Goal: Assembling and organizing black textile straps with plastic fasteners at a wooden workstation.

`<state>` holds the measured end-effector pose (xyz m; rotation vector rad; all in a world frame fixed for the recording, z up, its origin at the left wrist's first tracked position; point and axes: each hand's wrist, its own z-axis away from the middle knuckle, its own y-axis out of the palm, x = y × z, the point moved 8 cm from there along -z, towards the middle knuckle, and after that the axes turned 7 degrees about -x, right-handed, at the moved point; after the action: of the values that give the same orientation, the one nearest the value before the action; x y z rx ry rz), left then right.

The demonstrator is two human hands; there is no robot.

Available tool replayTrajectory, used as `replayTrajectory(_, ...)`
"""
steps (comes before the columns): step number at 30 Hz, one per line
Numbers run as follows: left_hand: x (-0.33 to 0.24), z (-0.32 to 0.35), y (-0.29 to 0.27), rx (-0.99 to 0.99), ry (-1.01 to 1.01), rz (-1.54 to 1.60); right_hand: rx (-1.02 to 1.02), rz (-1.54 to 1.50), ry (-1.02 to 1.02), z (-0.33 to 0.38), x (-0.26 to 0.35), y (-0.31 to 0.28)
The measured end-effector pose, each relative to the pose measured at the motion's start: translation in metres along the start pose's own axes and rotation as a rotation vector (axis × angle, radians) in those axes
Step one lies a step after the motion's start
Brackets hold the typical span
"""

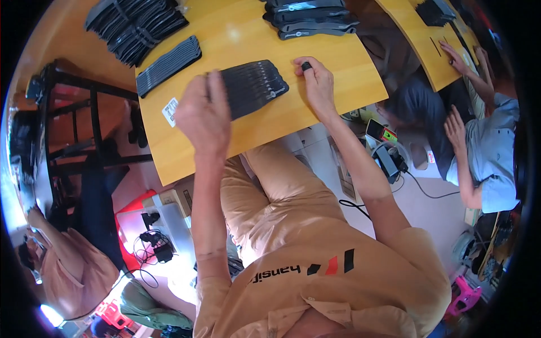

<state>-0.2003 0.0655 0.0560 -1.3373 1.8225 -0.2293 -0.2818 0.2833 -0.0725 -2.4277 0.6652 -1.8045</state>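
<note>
A fanned row of flat black strips (253, 87) with pale marks near one end lies on the yellow table (259, 138) in front of me. My left hand (204, 112) is over the left end of this row, its fingers smeared by motion. Beside that hand, a small white label sheet (170, 111) with dark print lies on the table, partly hidden by it. My right hand (318, 84) is just right of the row, apart from it, with curled fingers. A small black piece (306, 66) shows at its fingertips; whether held or worn is unclear.
A narrow stack of dark strips (170, 65) lies at the left. Behind it is a large bundled black pile (135, 28); another black pile (310, 19) stands at the far edge. A black metal frame (93, 112) stands left of the table. Co-workers (484, 146) sit on both sides.
</note>
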Motion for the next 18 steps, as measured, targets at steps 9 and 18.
replayTrajectory(9,0.030,0.009,-0.158,-0.621,-0.280,0.153,0.000,-0.023,0.023,-0.004,-0.013,0.003)
replayTrajectory(18,0.079,0.068,-0.133,-0.494,-0.415,0.150,0.027,-0.090,0.062,0.000,-0.009,0.004)
